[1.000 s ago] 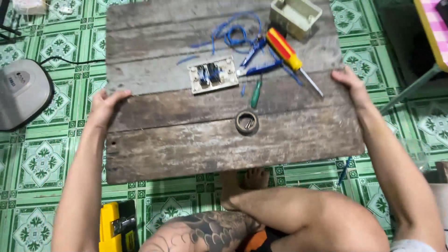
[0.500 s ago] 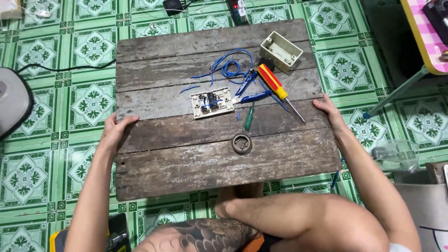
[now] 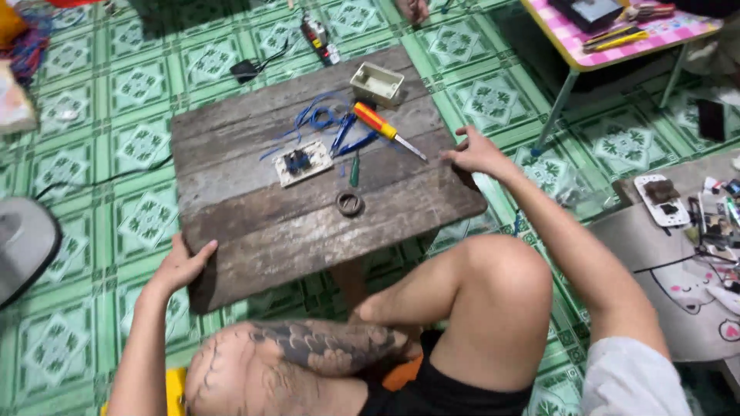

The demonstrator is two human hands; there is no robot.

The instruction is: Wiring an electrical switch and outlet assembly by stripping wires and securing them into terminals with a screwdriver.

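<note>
A low table with a worn wooden plank top (image 3: pixel 262 223) stands on the green tiled floor in front of my knees. My left hand (image 3: pixel 182 266) grips its near left edge. My right hand (image 3: pixel 476 152) grips its right edge. On the top lie a white switch plate (image 3: pixel 304 162) with blue wires (image 3: pixel 312 117), an orange and yellow screwdriver (image 3: pixel 384 128), a small green screwdriver (image 3: pixel 354 169), blue-handled pliers (image 3: pixel 344 131), a cream plastic wall box (image 3: pixel 377 83) and a dark ring of tape (image 3: pixel 350 203).
A pink-topped table (image 3: pixel 617 35) on metal legs stands at the far right. A grey mat (image 3: pixel 678 270) with small parts and tools lies to the right. A grey rounded object (image 3: pixel 23 243) sits at the left. A black cable (image 3: pixel 100 179) crosses the floor.
The view has swung to the right and pulled back, so the table now sits rotated and further left. Both hands stay on the table's edges.
</note>
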